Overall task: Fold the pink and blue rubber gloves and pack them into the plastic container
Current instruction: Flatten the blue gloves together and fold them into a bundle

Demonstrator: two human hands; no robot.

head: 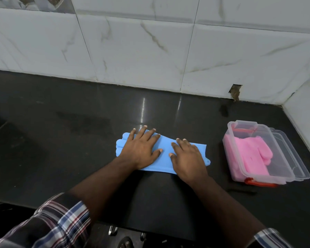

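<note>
The blue rubber glove [166,145] lies flat on the black counter [79,140], its fingers pointing left and its cuff to the right. My left hand [141,149] presses flat on the finger end with straight fingers. My right hand [186,158] presses flat on the cuff end. To the right stands the clear plastic container [283,169] with red latches, its lid off. The pink glove [252,154] lies folded inside it.
A white marble-tiled wall [150,51] runs along the back of the counter and meets a side wall [308,122] at the right corner. The counter's front edge is just below my forearms. A tile by the container has a chipped hole [235,92].
</note>
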